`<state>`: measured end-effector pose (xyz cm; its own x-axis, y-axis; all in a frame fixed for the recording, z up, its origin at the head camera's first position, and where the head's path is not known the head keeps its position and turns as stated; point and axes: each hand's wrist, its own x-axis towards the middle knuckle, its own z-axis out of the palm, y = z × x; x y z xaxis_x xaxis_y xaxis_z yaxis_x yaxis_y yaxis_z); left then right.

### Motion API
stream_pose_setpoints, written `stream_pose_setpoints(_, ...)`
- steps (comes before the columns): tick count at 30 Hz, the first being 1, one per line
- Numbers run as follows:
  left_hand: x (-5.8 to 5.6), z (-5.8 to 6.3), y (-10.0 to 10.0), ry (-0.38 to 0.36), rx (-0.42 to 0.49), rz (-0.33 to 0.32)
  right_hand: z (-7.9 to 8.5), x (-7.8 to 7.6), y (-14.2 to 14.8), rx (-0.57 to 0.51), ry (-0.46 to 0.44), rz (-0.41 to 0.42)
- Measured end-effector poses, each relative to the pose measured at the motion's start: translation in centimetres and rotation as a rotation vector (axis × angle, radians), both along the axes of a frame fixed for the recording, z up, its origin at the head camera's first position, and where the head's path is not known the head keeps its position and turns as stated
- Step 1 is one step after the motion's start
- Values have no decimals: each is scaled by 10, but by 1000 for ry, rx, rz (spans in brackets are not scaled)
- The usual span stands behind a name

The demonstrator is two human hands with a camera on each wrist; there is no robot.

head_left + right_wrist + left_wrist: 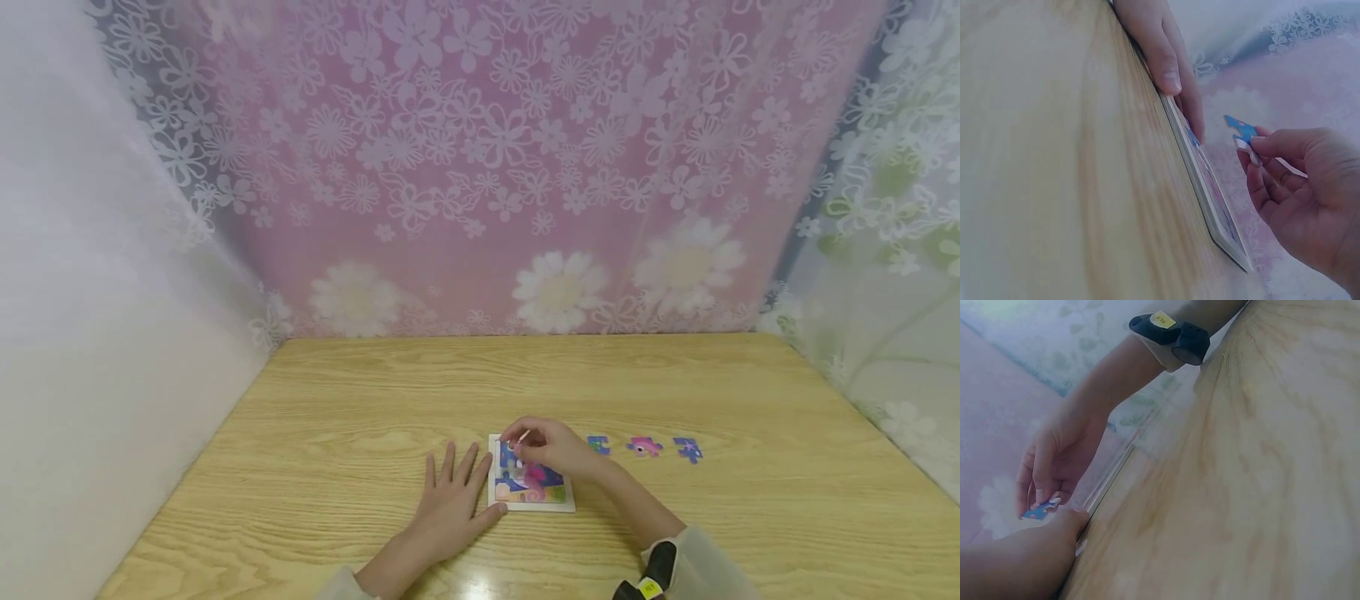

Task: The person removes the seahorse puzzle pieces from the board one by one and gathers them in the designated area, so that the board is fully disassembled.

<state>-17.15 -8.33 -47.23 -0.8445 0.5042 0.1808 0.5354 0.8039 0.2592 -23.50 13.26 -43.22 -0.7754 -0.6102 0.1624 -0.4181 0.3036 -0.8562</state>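
Note:
A white-framed jigsaw puzzle lies on the table, its picture partly filled with a pink and blue sea scene. My right hand is over the frame's upper part and pinches a blue and white puzzle piece between thumb and fingers. In the right wrist view the piece is held up clear of the board. My left hand lies flat with fingers spread at the frame's left side, its thumb on the lower left of the rim. Part of the picture is hidden under the right hand.
Three loose pieces lie in a row to the right of the frame: a blue-green one, a pink one with an eye and a blue one with a star. Flowered curtains stand behind the wooden table.

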Motion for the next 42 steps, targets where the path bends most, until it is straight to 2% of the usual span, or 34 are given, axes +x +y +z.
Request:
stream_pose_setpoints(13,0,-1,1,17,-8,25,17,4,43,38,19,-49)
stream_pose_setpoints(22,0,-2,-1,18,-12,38,20,12,75,45,24,-64)
stream_pose_setpoints(27,0,-2,-1,14,-17,34,19,16,89,55,35,-81)
stream_pose_setpoints(42,0,-3,2,-6,-22,39,5,29,120,45,21,-42)
